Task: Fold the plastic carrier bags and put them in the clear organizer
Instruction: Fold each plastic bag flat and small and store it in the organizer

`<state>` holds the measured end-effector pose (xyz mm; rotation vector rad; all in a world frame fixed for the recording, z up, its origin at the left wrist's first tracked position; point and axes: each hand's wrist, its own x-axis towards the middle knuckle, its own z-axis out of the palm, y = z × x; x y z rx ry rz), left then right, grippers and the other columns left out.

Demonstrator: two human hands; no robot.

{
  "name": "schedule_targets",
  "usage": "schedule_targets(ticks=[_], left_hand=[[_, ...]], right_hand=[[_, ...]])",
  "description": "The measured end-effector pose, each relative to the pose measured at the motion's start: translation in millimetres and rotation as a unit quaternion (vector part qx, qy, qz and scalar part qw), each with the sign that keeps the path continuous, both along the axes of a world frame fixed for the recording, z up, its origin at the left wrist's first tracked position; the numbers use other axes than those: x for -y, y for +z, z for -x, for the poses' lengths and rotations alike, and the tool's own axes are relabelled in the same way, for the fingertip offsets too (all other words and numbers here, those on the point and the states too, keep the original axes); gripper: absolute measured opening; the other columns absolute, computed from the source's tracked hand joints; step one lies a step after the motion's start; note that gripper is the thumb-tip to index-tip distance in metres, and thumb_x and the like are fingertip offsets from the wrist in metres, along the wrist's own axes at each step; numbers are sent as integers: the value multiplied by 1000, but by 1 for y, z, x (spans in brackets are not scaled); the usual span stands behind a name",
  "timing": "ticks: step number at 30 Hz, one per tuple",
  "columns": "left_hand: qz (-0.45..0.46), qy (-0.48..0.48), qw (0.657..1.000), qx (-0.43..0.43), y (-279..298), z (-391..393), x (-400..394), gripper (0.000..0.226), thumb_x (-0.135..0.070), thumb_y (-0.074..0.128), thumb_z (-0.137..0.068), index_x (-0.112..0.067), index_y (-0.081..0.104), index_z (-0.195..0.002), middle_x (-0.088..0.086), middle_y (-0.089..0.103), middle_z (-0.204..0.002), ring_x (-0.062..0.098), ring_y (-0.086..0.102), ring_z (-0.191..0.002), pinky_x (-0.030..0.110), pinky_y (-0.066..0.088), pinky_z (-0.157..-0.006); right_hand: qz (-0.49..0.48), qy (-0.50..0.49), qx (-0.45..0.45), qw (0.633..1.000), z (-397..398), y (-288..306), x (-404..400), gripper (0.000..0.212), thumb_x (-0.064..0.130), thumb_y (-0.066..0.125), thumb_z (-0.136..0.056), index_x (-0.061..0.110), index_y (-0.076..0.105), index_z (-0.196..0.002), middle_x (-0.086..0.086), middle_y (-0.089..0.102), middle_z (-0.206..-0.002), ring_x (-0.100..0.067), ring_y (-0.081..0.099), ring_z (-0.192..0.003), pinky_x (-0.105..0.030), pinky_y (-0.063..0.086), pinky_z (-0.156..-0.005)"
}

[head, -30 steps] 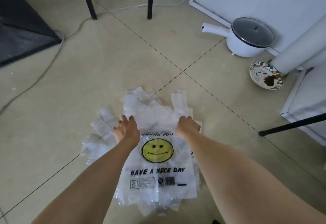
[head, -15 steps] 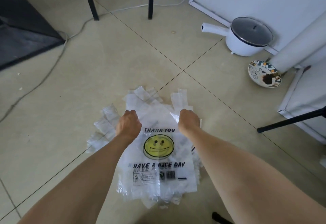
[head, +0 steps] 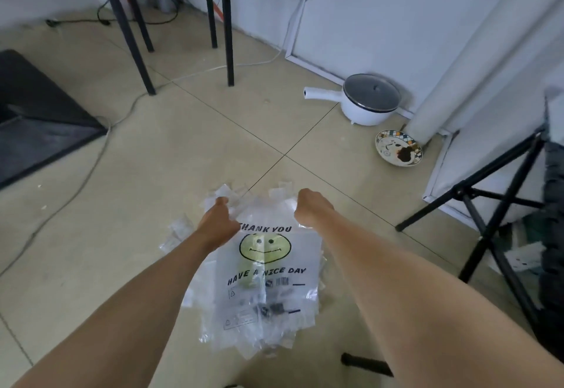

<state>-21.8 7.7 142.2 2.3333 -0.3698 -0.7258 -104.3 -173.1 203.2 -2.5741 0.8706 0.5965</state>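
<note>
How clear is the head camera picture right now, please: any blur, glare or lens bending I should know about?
Head view: daylight is soft and even, with only faint shadows. The top bag shows shiny wrinkles, yet its smiley and print read clearly. Both hands, left and right, are slightly soft. The wide lens bends the stool legs and wall lines; the right edge near the black stand is smeared.
</note>
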Motion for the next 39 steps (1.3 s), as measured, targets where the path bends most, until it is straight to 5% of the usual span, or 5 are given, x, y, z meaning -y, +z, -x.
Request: schedule_targets(ticks=[6, 14, 19, 27, 39], left_hand=[[-3, -28, 997, 66, 82, 19, 26, 13, -2, 48, -83, -1, 57, -93, 10, 59, -87, 32, 56, -88, 30, 43, -65], [43, -46, 989, 134, 192, 61, 53, 28, -20, 46, -90, 1, 62, -79, 15, 58, -71, 29, 54, -67, 27, 36, -53], [132, -57, 973, 178, 274, 89, 60, 22, -16, 53, -85, 1, 51, -71, 10, 47, -65, 23, 44, -62, 30, 34, -57], [188, -166, 912, 324, 431, 236, 89, 10, -12, 55, -82, -6, 50, -75, 5, 50, -64, 26, 48, -60, 27, 30, -49], [374, -216, 830, 352, 408, 339, 135, 18, -21, 48, -97, -12, 46, -83, 0, 49, -79, 14, 45, -70, 16, 34, -53]], right_hand=[[-6, -25, 52, 998, 36, 89, 17, 13, -6, 40, -88, 6, 40, -85, -3, 41, -76, -17, 42, -64, -26, 32, -52], [-8, -93, 169, 981, 102, 191, 28, 23, -3, 47, -90, 1, 49, -113, -11, 53, -102, -31, 56, -99, -29, 40, -71], [41, -102, 235, 966, 148, 254, 33, 27, -2, 48, -90, 10, 38, -68, -1, 39, -72, -23, 45, -82, -27, 35, -53], [123, -172, 449, 868, 321, 374, 31, 22, 13, 50, -90, 7, 54, -69, -9, 59, -73, -25, 50, -74, -34, 36, -63], [317, -194, 543, 753, 434, 347, 53, 21, 3, 57, -81, 24, 61, -79, 12, 59, -81, -11, 51, -82, -34, 19, -109]])
